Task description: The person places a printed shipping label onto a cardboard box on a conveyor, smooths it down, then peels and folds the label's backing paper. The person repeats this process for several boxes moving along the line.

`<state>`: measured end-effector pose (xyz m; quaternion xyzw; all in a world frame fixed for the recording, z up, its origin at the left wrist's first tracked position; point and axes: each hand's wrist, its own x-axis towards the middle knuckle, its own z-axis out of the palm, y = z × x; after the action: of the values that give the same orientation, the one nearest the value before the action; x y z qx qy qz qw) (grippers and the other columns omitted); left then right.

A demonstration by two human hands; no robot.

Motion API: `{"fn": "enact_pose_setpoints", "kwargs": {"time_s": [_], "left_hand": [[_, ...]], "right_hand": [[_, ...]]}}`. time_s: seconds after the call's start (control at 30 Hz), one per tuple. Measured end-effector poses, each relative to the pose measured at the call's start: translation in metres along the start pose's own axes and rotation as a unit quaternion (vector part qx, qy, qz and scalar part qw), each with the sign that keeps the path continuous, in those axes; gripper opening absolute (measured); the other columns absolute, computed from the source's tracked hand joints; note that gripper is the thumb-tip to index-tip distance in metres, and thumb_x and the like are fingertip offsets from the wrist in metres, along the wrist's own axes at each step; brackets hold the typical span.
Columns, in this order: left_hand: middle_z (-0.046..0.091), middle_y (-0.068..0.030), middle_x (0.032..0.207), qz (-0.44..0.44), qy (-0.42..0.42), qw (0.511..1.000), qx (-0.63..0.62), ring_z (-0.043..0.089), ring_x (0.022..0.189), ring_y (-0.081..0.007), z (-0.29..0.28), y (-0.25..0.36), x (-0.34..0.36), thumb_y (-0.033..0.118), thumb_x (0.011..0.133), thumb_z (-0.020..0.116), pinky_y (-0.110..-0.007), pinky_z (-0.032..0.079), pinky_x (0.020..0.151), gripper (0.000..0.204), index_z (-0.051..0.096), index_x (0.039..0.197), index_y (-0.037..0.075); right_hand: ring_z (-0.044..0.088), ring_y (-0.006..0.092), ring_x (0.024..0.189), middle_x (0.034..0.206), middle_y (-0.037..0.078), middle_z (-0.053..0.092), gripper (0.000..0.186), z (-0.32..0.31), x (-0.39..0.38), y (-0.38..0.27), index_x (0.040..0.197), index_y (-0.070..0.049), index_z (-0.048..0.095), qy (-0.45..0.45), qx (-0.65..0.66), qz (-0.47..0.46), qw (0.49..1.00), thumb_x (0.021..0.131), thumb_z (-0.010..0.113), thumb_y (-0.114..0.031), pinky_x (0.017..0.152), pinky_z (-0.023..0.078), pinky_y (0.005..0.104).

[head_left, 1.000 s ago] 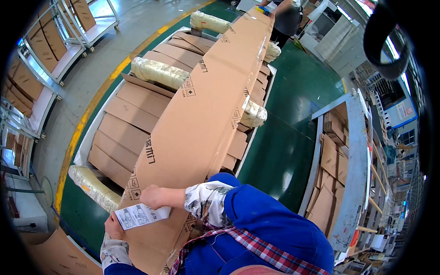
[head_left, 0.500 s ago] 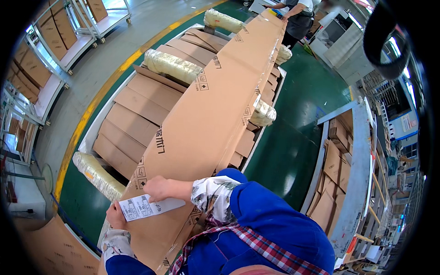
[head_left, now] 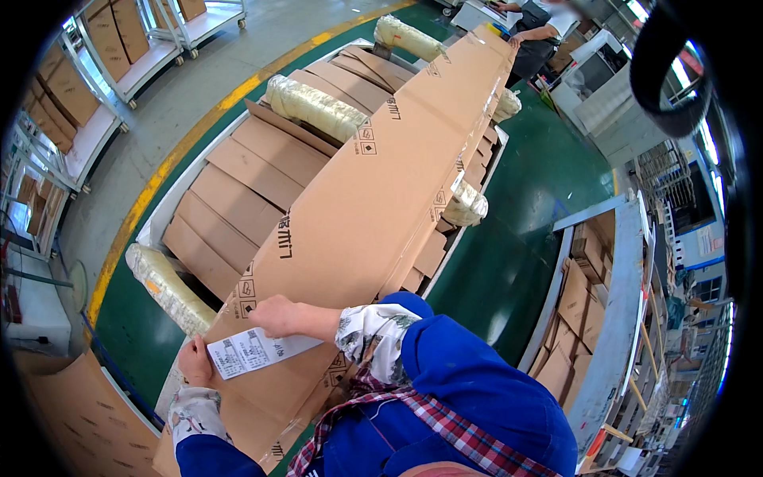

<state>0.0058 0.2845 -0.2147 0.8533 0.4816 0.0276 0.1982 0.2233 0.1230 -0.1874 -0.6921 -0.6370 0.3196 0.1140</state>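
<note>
A long brown cardboard carton (head_left: 350, 230) stretches away from me, its near end at my body. On that near end lies a white printed paper label (head_left: 258, 352), tilted, with dark print. My left hand (head_left: 195, 362) is closed at the label's left end, by the carton's left edge; its fingertips are partly hidden. My right hand (head_left: 276, 316) is closed in a fist at the label's upper edge, its forearm crossing above the label's right end. What lies under its curled fingers is hidden.
The carton rests across film-wrapped padded bars (head_left: 314, 110) over a cart of flat cardboard pieces (head_left: 238, 175). A co-worker (head_left: 536, 36) stands at its far end. On the right is a grey metal cart (head_left: 608, 318) with cardboard; wheeled racks (head_left: 135, 71) stand far left.
The view has shifted slightly, so the carton sits a little further right. My right hand has slid a little along the label's upper edge, and my left hand stays at its left end.
</note>
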Motion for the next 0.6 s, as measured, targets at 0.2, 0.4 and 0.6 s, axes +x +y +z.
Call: {"fn": "enact_pose_setpoints", "kwargs": {"time_s": [0.2,0.4,0.6], "left_hand": [[0.059,-0.0188,0.070,0.002,0.000,1.000,0.014,0.057,0.069,-0.0357,0.003,-0.003,0.002,0.043,0.086,0.040,-0.042,0.043,0.062,0.048,0.064,0.076,0.003],[0.060,-0.0183,0.071,-0.009,-0.003,1.000,0.003,0.057,0.069,-0.0361,0.002,0.001,0.002,0.045,0.085,0.040,-0.043,0.043,0.062,0.049,0.063,0.074,0.004],[0.060,-0.0189,0.074,-0.019,-0.014,1.000,-0.008,0.057,0.073,-0.0366,0.004,-0.002,0.003,0.045,0.084,0.041,-0.043,0.043,0.065,0.047,0.064,0.076,0.004]], "right_hand": [[0.061,0.0317,0.080,0.081,0.017,0.062,0.022,-0.007,-0.004,-0.003,0.085,-0.001,0.057,-0.007,0.006,-0.002,1.000,0.067,0.060,-0.014,0.067,0.050,0.0409],[0.061,0.0324,0.080,0.083,0.017,0.062,0.027,-0.011,-0.007,-0.003,0.087,-0.001,0.057,-0.013,0.016,-0.004,1.000,0.071,0.062,-0.021,0.068,0.049,0.0417],[0.061,0.0319,0.080,0.083,0.016,0.062,0.031,-0.015,-0.013,-0.004,0.088,-0.002,0.057,-0.007,0.039,0.003,0.999,0.074,0.062,-0.029,0.069,0.049,0.0418]]}}
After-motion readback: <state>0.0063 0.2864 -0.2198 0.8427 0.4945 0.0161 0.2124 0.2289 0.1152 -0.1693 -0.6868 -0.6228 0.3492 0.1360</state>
